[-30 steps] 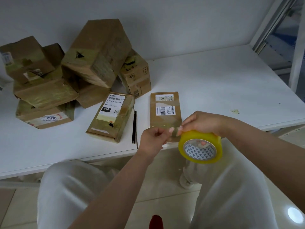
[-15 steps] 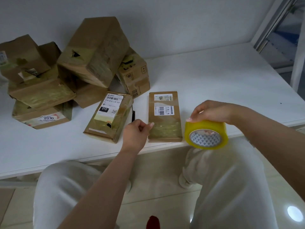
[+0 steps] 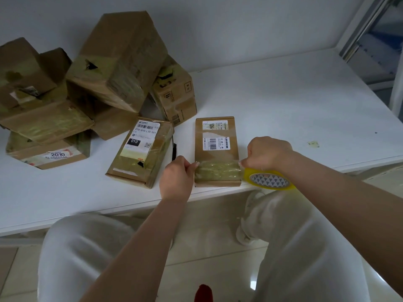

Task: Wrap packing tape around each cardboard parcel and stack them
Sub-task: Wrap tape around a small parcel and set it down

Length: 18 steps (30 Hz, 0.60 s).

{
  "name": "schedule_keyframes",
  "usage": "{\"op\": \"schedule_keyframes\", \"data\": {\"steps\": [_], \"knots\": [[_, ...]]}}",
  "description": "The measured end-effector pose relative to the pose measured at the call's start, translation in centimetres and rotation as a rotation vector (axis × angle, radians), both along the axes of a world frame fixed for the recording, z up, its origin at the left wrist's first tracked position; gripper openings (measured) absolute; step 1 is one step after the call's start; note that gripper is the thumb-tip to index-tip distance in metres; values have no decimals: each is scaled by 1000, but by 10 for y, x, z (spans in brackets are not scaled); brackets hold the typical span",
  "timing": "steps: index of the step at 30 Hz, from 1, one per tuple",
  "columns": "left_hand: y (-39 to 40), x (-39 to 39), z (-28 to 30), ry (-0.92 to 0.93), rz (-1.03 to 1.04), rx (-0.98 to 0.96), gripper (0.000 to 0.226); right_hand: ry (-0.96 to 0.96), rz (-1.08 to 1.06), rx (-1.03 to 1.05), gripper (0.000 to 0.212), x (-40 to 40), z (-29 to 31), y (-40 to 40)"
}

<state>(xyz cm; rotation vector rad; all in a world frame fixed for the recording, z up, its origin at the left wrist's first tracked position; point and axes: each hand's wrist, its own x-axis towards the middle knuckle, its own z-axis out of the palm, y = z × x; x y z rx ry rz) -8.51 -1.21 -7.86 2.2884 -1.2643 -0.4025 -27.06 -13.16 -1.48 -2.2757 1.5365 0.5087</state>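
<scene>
One flat parcel [image 3: 216, 149] lies at the table's [image 3: 294, 110] near edge — left hand [image 3: 176, 179] pinching the tape strip [image 3: 219, 171] at its left side, right hand [image 3: 268, 152] gripping one yellow tape roll [image 3: 269, 180]. Another flat parcel [image 3: 141, 152] sits just left; a heap of boxes [image 3: 87, 83] fills the far-left corner.

- Your tape roll [image 3: 270, 180] was yellow, its core printed with a grey-and-white triangle pattern.
- The flat parcel [image 3: 216, 151] you worked on was brown, with white barcode labels.
- Its neighbour parcel [image 3: 140, 152] carried a white label with a black patch.
- The table [image 3: 283, 105] was white.
- Your trousers [image 3: 305, 247] were white.
</scene>
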Motion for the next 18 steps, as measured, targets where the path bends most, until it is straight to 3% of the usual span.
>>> {"op": "schedule_keyframes", "data": {"steps": [6,12,15,18], "knots": [[-3,2,-9,22,10,83,32,27,16,17,31,3,-10,0],[0,3,-21,267,72,175,46,38,26,-1,35,5,-11,0],[3,3,-24,296,115,121,40,35,24,-5,35,5,-12,1],[11,3,-19,240,196,-64,28,31,31,-17,33,6,-12,2]]}}
